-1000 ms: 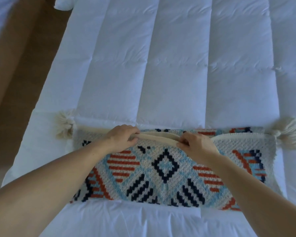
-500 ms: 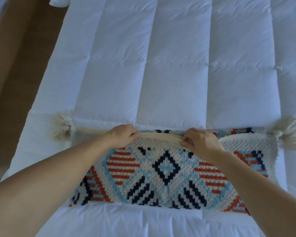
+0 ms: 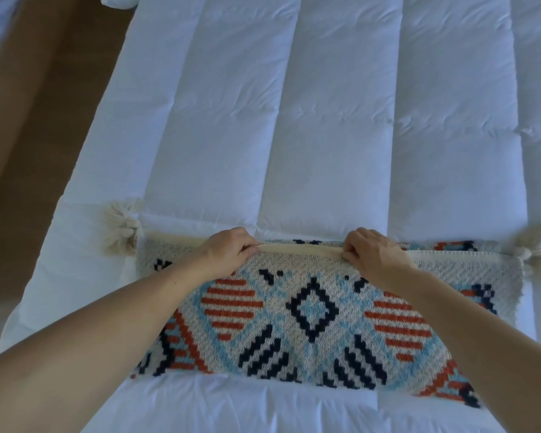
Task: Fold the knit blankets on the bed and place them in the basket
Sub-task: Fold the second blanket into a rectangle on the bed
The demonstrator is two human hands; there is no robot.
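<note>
- The knit blanket point(image 3: 313, 310) lies folded into a long strip on the white bed point(image 3: 325, 120), right under both hands and both forearms.
- It is cream with blue patches, orange stripes and dark blue lines. A dark blue diamond sits just below the gap between the two hands.
- The left hand point(image 3: 228, 251) has its fingers curled, and it pinches the cream edge point(image 3: 303, 250) along the far side of the blanket.
- The right hand point(image 3: 372, 254) pinches the same cream edge, with its fingers curled and its knuckles up.
- The two hands are apart, and the cream edge runs in a straight line between them.
- Just past the fingers, a thin strip of a lower blanket layer peeks out, with bits of dark blue and orange on it.
- The fluffy cream left tassel point(image 3: 122, 226) lies on the bed out past the left hand, at the blanket's far left corner.
- The right tassel point(image 3: 537, 248) lies out past the right hand, at the far right corner, and it looks blurry.
- The top of the bed is puffy, with long stitched lines that run away from the hands.
- A brown floor point(image 3: 28, 120) shows beside the bed, far off to the left of the left hand.
- A small white soft thing point(image 3: 119, 0) pokes in at the top, far beyond the left hand. I cannot tell what it is.
</note>
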